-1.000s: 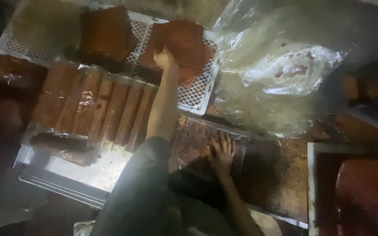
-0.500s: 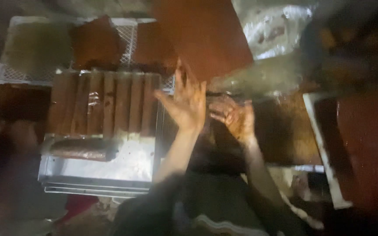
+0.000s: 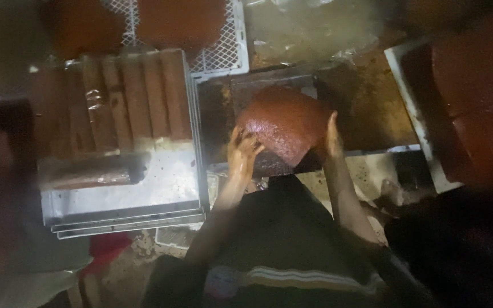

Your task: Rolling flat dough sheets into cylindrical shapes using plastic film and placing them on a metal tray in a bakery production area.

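A reddish-brown slab of soft paste [image 3: 285,126] lies bent on a dark, stained board [image 3: 366,102] in front of me. My left hand [image 3: 242,153] presses on the slab's left edge with fingers curled. At the slab's right edge my right hand [image 3: 332,136] is held flat against it. Both hands grip the slab from its two sides.
A metal tray [image 3: 138,188] at left holds several brown rolls [image 3: 132,97] side by side and one wrapped roll [image 3: 87,174]. A white mesh rack [image 3: 223,54] with more slabs sits behind. Crumpled clear plastic [image 3: 309,28] lies at back; another tray of paste [image 3: 463,114] stands right.
My left hand came back from the mesh rack with a slab. The slab now lies on the board before me, and both hands have closed on its sides. The view shifted.
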